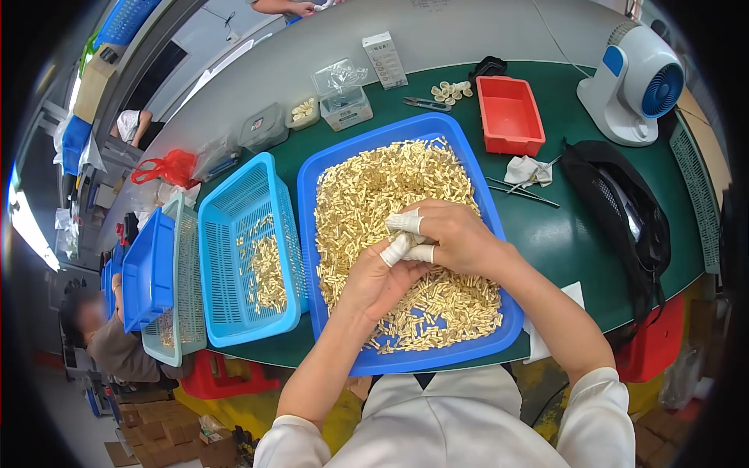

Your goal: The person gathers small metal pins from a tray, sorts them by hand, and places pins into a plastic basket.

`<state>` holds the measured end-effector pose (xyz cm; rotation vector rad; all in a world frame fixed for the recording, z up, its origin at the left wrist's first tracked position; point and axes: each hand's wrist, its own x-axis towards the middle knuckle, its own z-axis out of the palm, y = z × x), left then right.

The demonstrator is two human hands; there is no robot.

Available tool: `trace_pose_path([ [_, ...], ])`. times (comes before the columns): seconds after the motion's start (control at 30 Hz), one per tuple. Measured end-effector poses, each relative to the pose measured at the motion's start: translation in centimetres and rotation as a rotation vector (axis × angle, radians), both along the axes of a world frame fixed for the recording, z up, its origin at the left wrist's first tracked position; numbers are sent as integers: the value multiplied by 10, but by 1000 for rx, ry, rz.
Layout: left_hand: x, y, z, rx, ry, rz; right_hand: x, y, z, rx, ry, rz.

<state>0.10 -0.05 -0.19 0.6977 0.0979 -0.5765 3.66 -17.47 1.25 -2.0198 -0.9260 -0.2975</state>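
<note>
My left hand (pixel 378 285) and my right hand (pixel 460 238) meet above a blue tray (pixel 306 199) heaped with small gold-coloured metal pieces (pixel 382 175). White finger cots (pixel 398 248) cover several fingertips. Both hands are closed, with thumbs and fingers pinched together at one spot. Whatever lies between the fingertips is too small and too covered to make out. Left of the tray stands a light blue basket (pixel 209 226) with a smaller heap of the same pieces (pixel 268 273) inside.
Behind the tray are tweezers (pixel 427 104), loose finger cots (pixel 451 93) and a red bin (pixel 511 117). At the right are a fan (pixel 636 86), metal rods (pixel 523 192) and a black bag (pixel 620 210). A co-worker (pixel 117 343) sits at the left beside blue bins (pixel 148 273).
</note>
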Motion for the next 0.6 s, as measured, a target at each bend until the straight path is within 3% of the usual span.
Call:
trace_pose_path([
  [0.13, -2, 0, -2, 108, -80, -44, 4, 0, -4, 19, -67, 64],
  [0.6, -4, -1, 2, 94, -104, -44, 0, 2, -2, 81, -73, 91],
])
